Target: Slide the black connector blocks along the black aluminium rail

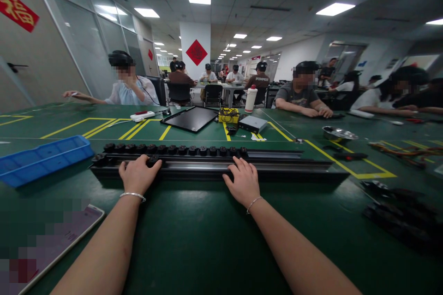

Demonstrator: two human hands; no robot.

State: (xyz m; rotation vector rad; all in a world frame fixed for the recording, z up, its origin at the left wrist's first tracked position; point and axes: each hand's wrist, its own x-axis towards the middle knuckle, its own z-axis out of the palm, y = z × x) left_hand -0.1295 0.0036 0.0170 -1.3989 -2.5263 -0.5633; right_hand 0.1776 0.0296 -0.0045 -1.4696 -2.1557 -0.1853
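A long black rail (194, 166) with a shiny inner channel lies across the green table in front of me. Along its far side runs a row of several small black round-topped parts (193, 150). My left hand (137, 176) is over the rail's left end, its thumb and fingers closed around a small black part (152, 160) in the channel; the fingertips are partly hidden. Right of the middle, my right hand (243, 182) grips the rail, thumb on the near side and fingers over the top.
At the left lie a blue plastic tray (44, 159) and a phone (65, 239). Beyond the rail are a black flat panel (190, 119), a grey box (253, 123) and a white bottle (250, 100). Black parts (404, 214) and a metal bowl (339, 133) lie right. People sit opposite.
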